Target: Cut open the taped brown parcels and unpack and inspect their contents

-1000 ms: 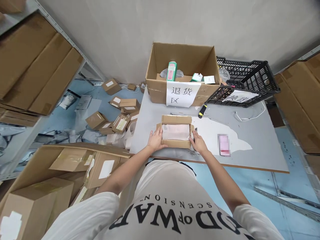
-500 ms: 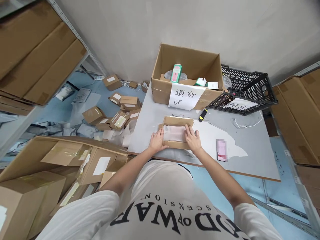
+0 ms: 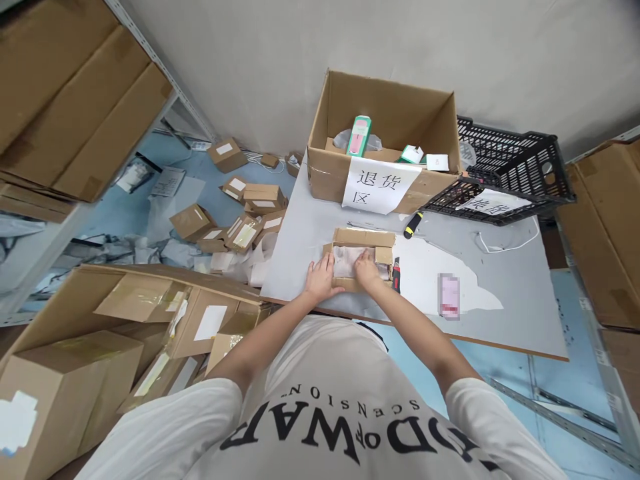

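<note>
A small open cardboard box (image 3: 350, 285) lies on the table in front of me, flaps folded out. Inside it is pale, thin wrapping (image 3: 345, 259); what that covers is hidden. My left hand (image 3: 321, 279) grips the box's left end, fingers along the side and thumb by the front edge. Curled down into the box, my right hand (image 3: 367, 269) has its fingers closed on the wrapping, its fingertips partly hidden. Just off the box's right end lies a red and black box cutter (image 3: 396, 275).
Behind stand a large cardboard box (image 3: 325, 180) with green-edged packs and a black plastic crate (image 3: 543, 163). A yellow-black knife (image 3: 413, 225) and a blurred pink phone (image 3: 449, 297) lie on the table (image 3: 520, 287). Parcels (image 3: 187, 221) litter the floor at left; a large carton (image 3: 90, 283) stands close by.
My right hand has moved left from the box's right end into its middle. The right-end flap and the red box cutter now show. The view has shifted slightly.
</note>
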Motion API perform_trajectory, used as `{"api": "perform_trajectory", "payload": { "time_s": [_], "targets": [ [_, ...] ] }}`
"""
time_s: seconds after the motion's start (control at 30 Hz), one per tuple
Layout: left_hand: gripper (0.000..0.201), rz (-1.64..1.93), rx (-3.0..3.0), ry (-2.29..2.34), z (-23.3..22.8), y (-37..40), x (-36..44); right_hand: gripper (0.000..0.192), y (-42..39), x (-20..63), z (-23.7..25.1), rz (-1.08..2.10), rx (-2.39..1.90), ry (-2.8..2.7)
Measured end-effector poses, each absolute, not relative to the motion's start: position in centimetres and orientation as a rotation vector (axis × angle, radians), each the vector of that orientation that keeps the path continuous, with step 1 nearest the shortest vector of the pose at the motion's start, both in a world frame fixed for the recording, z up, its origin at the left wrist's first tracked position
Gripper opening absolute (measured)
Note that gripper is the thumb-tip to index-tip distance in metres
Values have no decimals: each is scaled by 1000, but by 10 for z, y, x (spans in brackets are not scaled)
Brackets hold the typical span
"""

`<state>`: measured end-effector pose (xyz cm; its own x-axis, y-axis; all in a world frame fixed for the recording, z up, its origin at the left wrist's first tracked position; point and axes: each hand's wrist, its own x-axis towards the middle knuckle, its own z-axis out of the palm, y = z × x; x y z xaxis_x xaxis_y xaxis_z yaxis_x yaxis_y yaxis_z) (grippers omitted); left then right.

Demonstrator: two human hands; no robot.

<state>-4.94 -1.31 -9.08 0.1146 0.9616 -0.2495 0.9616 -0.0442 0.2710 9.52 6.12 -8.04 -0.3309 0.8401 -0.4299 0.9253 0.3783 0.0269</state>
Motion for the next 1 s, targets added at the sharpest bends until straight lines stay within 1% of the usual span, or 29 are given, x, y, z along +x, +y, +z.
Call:
{"api": "perform_trajectory", "payload": {
  "time_s": [0.13,0.3,0.5,0.6,0.73,0.8,0.9,1.0],
  "targets": [
    [113,7,2031,1900,-90,-14,-49,58,73,99,-93,-345,1660,2124],
    [111,-2,2019,1910,-88,-12,-47,56,83,105,-99,-324,1767,2012],
    [109,2,2017,1900,-88,-12,-43,44,93,126,-97,-371,1640,2030],
    [107,7,2022,1908,-90,-13,-43,42,94,128,-94,-375,1564,2106],
    [109,2,2023,1903,-90,-13,-43,38,94,127,-89,-434,1374,2255],
    [110,-2,2017,1905,-90,-12,-43,39,95,128,-89,-478,1307,2264],
    [108,-18,2005,1909,-90,-12,-42,45,98,133,-92,-529,1293,2198],
    [108,-24,2000,1915,-89,-12,-42,42,101,135,-94,-559,1291,2146]
  ]
}}
